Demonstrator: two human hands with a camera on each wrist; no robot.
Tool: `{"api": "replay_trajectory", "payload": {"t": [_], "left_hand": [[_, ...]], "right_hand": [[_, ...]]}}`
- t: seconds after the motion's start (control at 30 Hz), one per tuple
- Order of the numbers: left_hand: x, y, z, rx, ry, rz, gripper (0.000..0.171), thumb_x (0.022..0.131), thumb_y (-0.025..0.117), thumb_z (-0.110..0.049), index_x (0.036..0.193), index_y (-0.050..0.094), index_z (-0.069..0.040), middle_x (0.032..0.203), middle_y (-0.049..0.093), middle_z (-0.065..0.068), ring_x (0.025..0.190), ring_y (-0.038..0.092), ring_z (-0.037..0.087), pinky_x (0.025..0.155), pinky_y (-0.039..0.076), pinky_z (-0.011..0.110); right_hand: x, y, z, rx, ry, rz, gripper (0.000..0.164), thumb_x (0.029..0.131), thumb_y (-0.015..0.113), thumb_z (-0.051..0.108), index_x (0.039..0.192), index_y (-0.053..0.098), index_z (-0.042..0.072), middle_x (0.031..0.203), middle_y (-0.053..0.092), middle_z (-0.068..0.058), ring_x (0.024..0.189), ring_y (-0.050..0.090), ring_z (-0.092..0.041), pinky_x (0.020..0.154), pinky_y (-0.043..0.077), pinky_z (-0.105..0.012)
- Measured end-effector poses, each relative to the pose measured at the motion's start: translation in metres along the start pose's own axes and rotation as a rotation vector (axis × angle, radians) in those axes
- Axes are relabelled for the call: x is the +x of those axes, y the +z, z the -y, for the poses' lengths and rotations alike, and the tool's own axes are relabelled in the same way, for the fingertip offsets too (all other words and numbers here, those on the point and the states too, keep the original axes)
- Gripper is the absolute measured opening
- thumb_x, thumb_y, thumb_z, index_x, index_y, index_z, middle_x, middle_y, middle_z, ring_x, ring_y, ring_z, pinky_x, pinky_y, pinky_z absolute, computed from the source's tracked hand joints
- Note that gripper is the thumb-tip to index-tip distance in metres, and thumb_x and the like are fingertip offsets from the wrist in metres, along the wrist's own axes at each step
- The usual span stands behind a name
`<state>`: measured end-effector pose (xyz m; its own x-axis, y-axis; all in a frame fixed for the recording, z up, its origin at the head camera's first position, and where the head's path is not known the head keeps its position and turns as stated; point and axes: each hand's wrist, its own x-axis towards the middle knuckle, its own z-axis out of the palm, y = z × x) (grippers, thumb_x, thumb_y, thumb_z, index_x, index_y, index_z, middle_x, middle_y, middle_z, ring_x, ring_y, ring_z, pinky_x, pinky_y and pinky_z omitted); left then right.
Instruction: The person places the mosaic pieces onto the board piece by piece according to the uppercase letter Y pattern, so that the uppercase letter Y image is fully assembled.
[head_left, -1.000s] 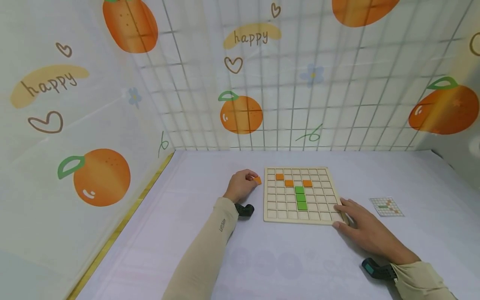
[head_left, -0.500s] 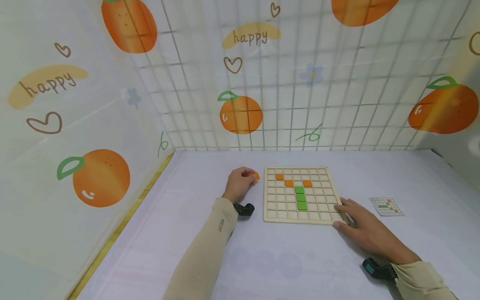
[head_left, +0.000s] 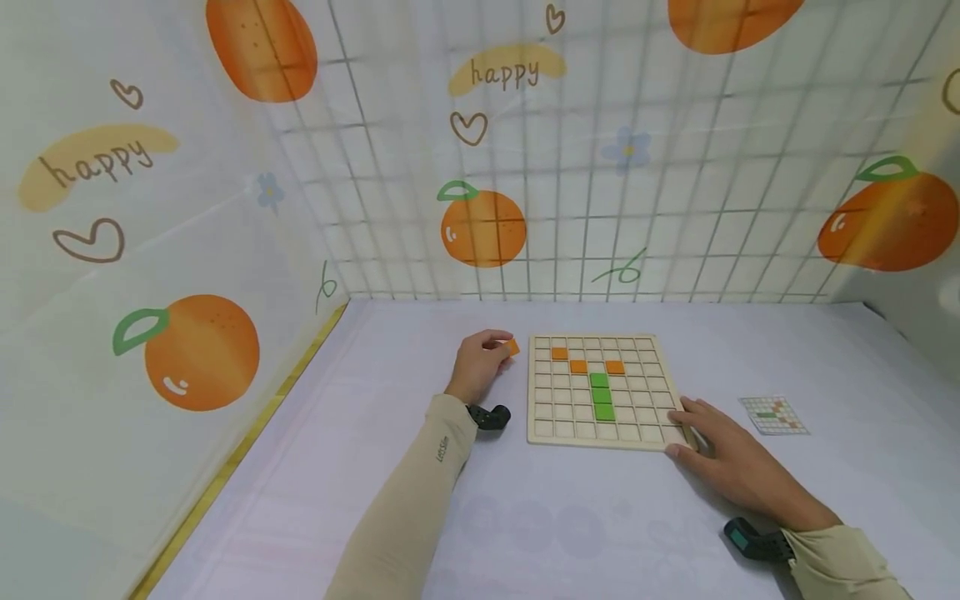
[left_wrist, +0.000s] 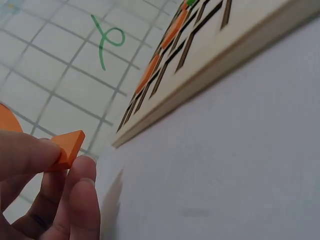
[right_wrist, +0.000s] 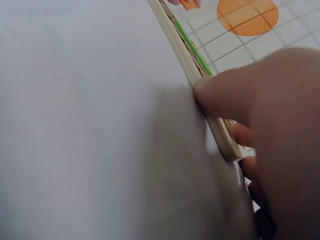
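Observation:
My left hand (head_left: 477,367) pinches an orange square tile (left_wrist: 70,147) between thumb and fingers, just left of the wooden grid board (head_left: 543,430). The tile is tilted and apart from the board. With my right hand (head_left: 731,458) I hold the board's near right corner, the thumb (right_wrist: 220,92) against its front edge and the fingers at its right side. Three orange tiles (head_left: 578,367) lie in the upper cells of the board. Below them, green tiles (head_left: 602,396) form a column.
A small printed card (head_left: 775,415) with a coloured grid pattern lies on the white tabletop (head_left: 585,517), right of the board. Patterned sheets (head_left: 405,167) with oranges and lettering stand behind and at the left. A yellow strip (head_left: 247,442) runs along the left edge.
My left hand has shifted slightly away from me and to the left with the orange tile, which has turned a little in the fingers. My right hand stays at the board's corner.

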<state>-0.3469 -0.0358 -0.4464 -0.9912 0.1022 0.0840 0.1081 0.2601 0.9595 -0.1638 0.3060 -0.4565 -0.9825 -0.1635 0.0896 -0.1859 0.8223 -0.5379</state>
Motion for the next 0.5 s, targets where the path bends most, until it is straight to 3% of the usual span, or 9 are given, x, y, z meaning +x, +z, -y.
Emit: {"api": "replay_trajectory", "payload": {"t": [0.27,0.5], "left_hand": [[0.003,0.008,0.0,-0.149,-0.034,-0.004,0.022,0.096,0.065,-0.008,0.116,0.073,-0.006,0.103,0.067,0.009,0.084,0.067,0.017,0.075,0.056,0.028],[0.006,0.016,-0.01,-0.221,-0.038,-0.013,0.024,0.097,0.065,-0.009,0.119,0.071,-0.004,0.107,0.068,0.01,0.085,0.069,0.017,0.078,0.056,0.03]], "right_hand": [[0.0,0.002,0.0,0.008,-0.011,-0.007,0.07,0.095,0.064,0.049,0.144,0.05,0.001,0.157,0.03,-0.027,0.143,0.022,-0.051,0.108,0.022,-0.068],[0.0,0.002,0.001,-0.004,0.012,-0.008,0.071,0.095,0.064,0.051,0.145,0.05,0.002,0.158,0.03,-0.026,0.143,0.022,-0.05,0.108,0.022,-0.068]]}}
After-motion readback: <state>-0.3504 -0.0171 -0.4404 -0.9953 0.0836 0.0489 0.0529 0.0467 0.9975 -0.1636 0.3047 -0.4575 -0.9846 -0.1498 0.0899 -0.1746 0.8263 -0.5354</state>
